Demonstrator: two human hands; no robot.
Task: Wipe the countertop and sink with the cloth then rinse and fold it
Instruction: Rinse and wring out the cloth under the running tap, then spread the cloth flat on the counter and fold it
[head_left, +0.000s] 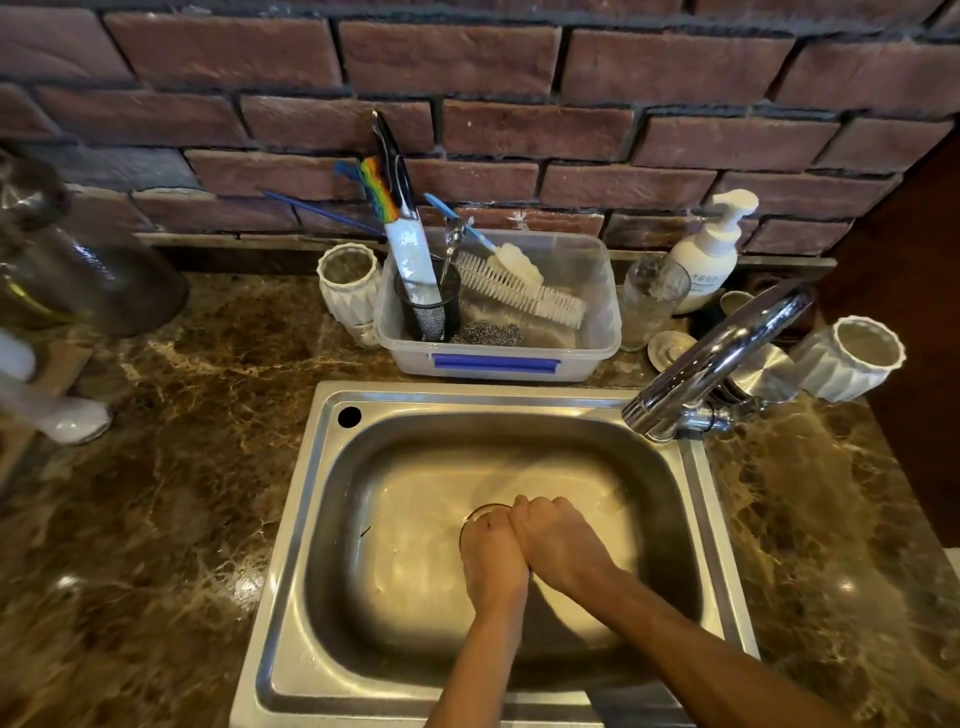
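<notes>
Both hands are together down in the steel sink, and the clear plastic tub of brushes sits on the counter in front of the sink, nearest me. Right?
Not quite. The head view shows the clear plastic tub behind the steel sink, against the brick wall. Both hands are together in the basin.

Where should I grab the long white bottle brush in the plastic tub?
Take the bottle brush by its blue handle end, reaching from the upper left near the mesh cup. That end sticks up free, while the bristled length lies low across the tub.

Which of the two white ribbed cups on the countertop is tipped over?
The white ribbed cup at the right, beside the faucet, is tipped with its mouth turned toward the camera. The other white ribbed cup, left of the plastic bin, stands upright.
</notes>
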